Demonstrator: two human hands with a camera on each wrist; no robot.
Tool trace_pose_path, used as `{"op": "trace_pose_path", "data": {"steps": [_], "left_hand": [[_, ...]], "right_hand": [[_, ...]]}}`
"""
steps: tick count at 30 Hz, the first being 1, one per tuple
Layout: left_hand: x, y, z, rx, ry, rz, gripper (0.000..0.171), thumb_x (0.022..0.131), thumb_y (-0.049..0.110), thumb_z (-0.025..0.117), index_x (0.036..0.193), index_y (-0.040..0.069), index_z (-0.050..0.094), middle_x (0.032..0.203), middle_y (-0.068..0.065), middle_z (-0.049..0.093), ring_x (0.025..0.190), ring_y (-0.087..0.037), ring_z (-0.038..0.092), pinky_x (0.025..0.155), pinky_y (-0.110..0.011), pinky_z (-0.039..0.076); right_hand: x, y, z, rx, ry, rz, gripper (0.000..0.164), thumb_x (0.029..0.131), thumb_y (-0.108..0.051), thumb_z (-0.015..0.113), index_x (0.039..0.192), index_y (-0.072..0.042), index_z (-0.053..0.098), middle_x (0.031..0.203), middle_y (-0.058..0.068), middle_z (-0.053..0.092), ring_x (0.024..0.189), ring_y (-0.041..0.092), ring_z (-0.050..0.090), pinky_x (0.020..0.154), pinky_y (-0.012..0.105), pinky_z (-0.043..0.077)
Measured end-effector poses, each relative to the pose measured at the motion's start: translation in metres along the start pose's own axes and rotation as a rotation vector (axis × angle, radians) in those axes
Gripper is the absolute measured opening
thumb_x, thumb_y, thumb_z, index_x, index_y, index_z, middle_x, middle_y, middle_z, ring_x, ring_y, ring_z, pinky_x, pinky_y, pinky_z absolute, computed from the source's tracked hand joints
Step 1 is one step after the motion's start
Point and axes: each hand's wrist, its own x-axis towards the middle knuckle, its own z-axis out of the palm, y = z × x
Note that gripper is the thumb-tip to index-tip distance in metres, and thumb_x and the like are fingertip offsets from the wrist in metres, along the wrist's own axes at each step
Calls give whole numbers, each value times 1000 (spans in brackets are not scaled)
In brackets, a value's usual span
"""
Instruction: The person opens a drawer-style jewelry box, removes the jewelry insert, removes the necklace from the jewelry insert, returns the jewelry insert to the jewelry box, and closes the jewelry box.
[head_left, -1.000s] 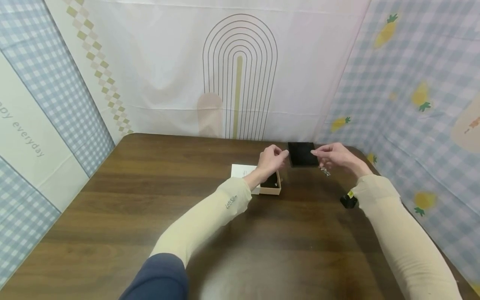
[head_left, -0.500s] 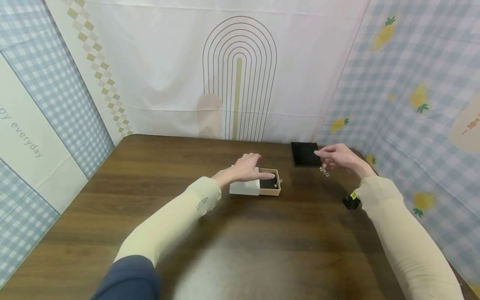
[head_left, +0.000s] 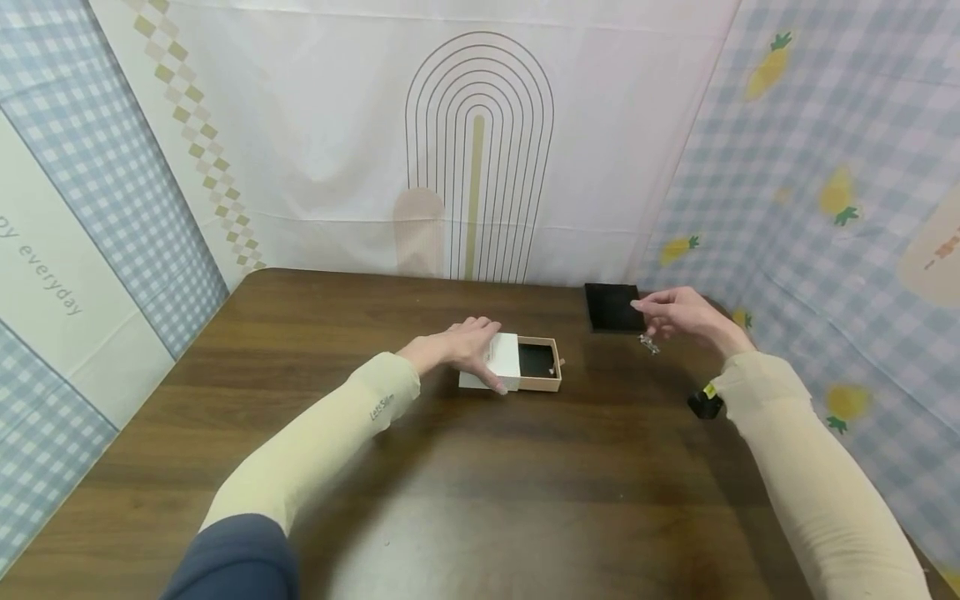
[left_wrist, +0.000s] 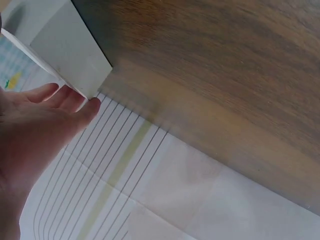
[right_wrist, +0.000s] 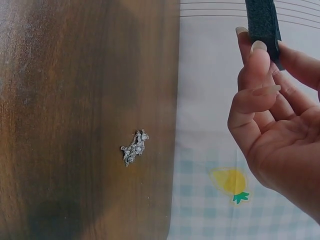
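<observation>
Steadying looks like the job for the left hand (head_left: 459, 343), stretched over the white box sleeve (head_left: 509, 354) in the far half of the table (head_left: 480, 467), well in from the far right corner. Out of the sleeve's right end comes the drawer (head_left: 538, 385), part way, its black lining (head_left: 535, 360) showing.

How to do this well? A light, even grip on that sleeve, I'd say: squeeze too hard and the card walls could bow and make the drawer bind. The black pad (head_left: 612, 308) wants holding by its rim and level, with the fingers well above that little heap of silver chain (right_wrist: 134, 148), which could easily snag.

And the hands! The left is spread as wide as the sleeve, thumb on the near side, fingers bent against the far side, so it holds the sleeve between them. The right hand (head_left: 678, 312) has thumb and fingertips together on one end of the pad, close to the table's far edge and towards the far right corner. Whether the pad touches the table, I cannot tell.
</observation>
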Motion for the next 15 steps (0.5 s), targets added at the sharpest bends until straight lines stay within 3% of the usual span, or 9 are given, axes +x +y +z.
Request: {"op": "trace_pose_path", "data": {"steps": [4,9,15], "left_hand": [[0,-1,0,26,-9,2,106,66,56,81,145,3,33,137,-12,47,124,-26,43,105,-43,39],[1,0,0,15,-12,-2,89,66,50,83,133,6,46,118,-7,53,111,-23,45,94,-38,41],[2,-1,0,11,-2,-2,82,65,48,85,127,8,49,112,-5,54,107,-21,46,90,-36,42]], "right_hand": [[4,5,-4,5,5,1,51,99,-27,54,130,13,47,67,-1,59,63,7,59,57,24,47],[-1,1,-3,-5,2,4,53,99,-27,54,132,14,45,66,-1,59,63,7,60,58,24,47],[1,4,-4,-16,12,19,55,99,-29,54,133,13,45,66,-4,59,64,7,60,58,24,47]]}}
